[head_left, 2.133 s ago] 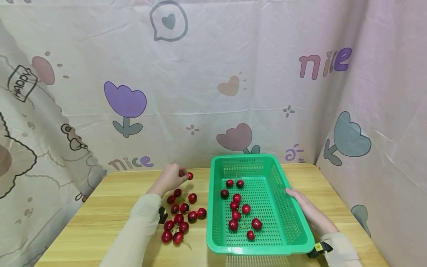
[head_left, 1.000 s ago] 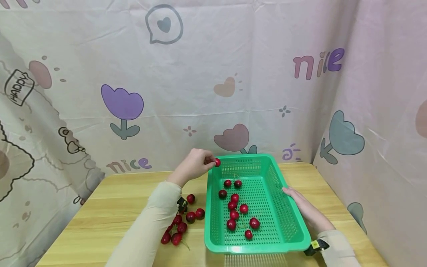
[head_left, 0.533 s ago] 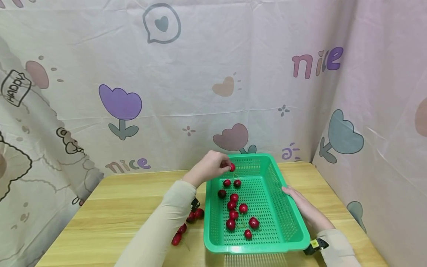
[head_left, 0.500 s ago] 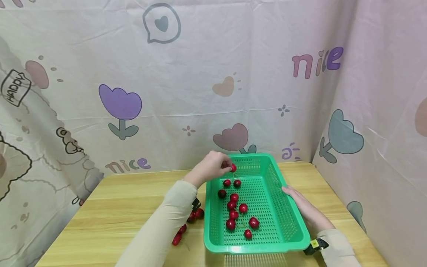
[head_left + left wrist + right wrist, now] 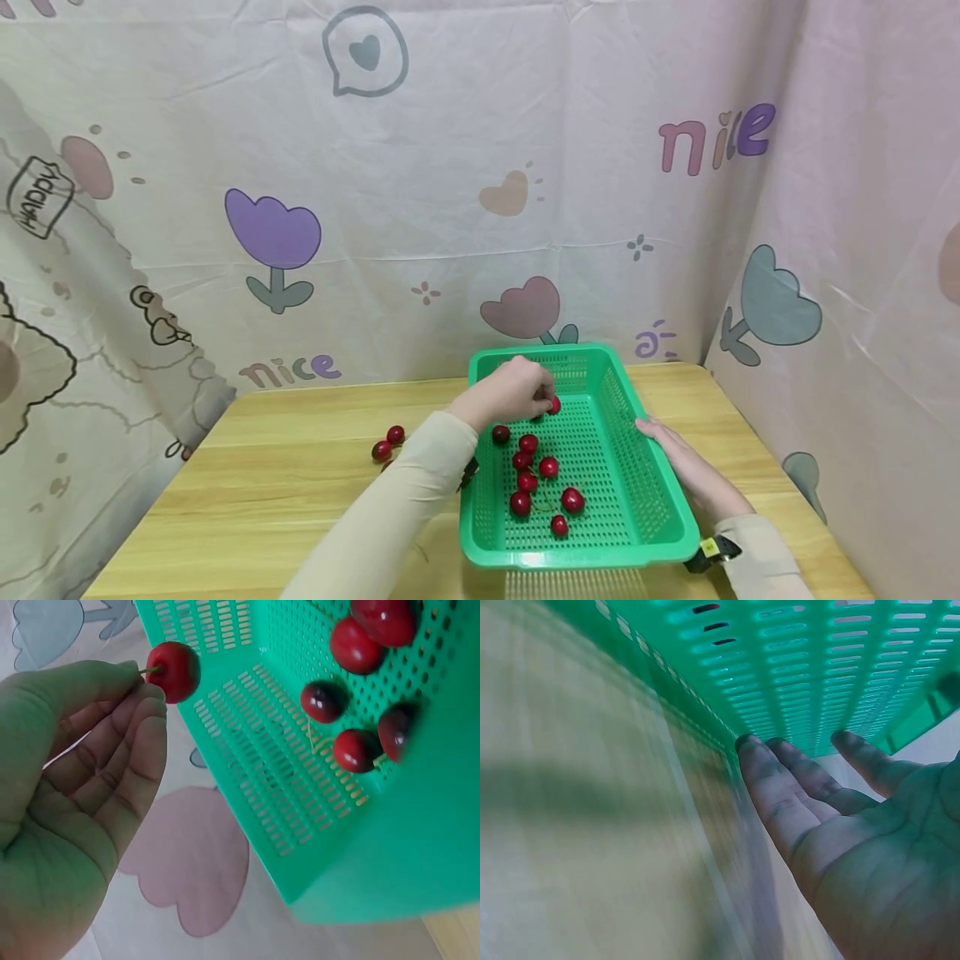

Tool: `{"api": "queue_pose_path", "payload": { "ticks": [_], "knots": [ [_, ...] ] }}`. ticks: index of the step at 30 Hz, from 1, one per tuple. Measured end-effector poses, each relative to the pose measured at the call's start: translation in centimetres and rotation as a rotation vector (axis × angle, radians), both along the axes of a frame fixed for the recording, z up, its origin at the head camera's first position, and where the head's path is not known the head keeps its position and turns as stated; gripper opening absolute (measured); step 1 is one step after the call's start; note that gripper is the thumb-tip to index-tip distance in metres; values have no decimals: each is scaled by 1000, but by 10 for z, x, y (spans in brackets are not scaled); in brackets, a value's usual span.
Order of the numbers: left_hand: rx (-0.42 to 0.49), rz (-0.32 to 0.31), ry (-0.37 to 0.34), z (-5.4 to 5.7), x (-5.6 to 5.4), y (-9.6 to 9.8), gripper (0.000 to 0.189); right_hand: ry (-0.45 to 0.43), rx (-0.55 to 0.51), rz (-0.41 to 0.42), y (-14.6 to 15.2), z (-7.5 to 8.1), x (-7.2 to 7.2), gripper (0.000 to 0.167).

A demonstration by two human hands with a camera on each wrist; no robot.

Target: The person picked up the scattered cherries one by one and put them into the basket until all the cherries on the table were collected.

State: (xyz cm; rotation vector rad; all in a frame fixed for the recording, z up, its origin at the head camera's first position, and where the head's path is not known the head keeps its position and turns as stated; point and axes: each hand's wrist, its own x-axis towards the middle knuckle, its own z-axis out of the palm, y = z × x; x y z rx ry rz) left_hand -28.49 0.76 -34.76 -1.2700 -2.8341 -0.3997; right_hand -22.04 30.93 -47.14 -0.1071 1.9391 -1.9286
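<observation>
Over the far part of the green basket (image 5: 577, 560), my left hand (image 5: 517, 390) pinches the stem of a red cherry (image 5: 174, 672) between thumb and forefinger. The left wrist view shows that cherry hanging beside the fingertips. Several more cherries (image 5: 528, 482) lie on the basket's perforated floor, the far ones partly hidden by the left hand. My right hand (image 5: 690, 467) rests at the basket's right side, its thumb at the rim. In the right wrist view, fairly straight fingers (image 5: 780, 787) touch the slotted outer wall.
Left of the basket, cherries (image 5: 382, 452) lie on the wooden table (image 5: 285, 467); my left sleeve hides others. A patterned cloth (image 5: 420, 167) hangs behind the table and along both sides.
My left hand has carried the cherry from the table on the left, over the basket's rim, and down into the basket. The right hand stays at the basket's side.
</observation>
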Motion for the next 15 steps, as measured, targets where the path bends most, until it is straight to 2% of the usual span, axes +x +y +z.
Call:
{"api": "queue_pose_path", "payload": {
  "ticks": [11,15],
  "knots": [
    [-64,-56,-22,-2,11,26,14,7,20,-9,0,0,0,81],
    [-101,-89,-17,-5,14,34,24,18,29,-11,1,0,-1,81]
  ]
}}
